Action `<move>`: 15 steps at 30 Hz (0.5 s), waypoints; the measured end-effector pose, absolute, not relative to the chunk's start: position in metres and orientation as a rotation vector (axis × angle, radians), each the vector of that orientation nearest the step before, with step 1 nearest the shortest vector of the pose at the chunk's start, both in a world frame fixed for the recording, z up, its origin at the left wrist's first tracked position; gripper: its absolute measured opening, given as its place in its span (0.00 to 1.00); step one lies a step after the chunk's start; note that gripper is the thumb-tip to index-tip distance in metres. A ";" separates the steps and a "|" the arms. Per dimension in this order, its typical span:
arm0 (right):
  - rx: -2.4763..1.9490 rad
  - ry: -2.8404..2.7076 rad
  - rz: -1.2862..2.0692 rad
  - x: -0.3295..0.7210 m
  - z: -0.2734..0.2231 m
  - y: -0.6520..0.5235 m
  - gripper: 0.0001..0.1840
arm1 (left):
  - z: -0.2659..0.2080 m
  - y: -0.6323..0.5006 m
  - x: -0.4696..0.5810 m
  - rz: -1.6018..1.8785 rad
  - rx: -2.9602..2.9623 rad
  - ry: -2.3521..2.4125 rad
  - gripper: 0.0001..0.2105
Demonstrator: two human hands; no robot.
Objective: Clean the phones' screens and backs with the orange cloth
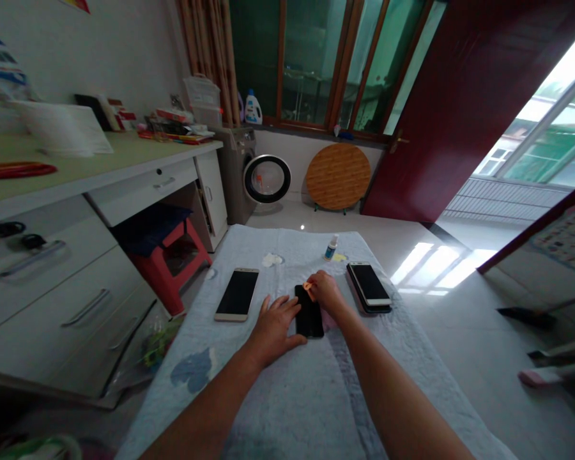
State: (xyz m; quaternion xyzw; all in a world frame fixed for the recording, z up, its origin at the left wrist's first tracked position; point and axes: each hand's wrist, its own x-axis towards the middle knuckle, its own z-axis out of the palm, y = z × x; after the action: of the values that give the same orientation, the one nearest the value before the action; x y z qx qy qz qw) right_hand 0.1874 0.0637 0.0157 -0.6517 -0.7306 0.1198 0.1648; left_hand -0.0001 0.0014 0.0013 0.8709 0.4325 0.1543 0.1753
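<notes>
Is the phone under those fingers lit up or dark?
Dark: the phone shows plain black where uncovered, nothing glowing. Whether it's switched off, I can't tell.

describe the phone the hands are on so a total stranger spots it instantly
Look at the pale blue cloth in the foreground. Near its middle lies a dark phone, the left hand touching its edge and the right hand holding a small orange item at its far end. Its front looks black all over, unlike the pale-bordered left phone and white-bordered right phone.
</notes>
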 end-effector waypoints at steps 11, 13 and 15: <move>-2.014 -1.952 0.333 0.195 0.014 0.034 0.14 | 0.004 0.000 0.001 0.495 2.483 1.247 0.32; -2.015 -1.956 0.348 0.194 0.017 0.021 0.13 | 0.005 0.000 0.001 0.507 2.487 1.250 0.32; -2.005 -1.968 0.382 0.193 0.021 0.006 0.12 | 0.005 0.000 0.001 0.508 2.492 1.250 0.31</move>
State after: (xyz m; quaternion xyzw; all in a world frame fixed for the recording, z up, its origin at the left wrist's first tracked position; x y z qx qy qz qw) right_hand 0.1930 0.0064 0.0211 -0.6989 -0.6860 0.1331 0.1525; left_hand 0.0015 -0.0002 0.0050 0.8691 0.4358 0.1771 0.1533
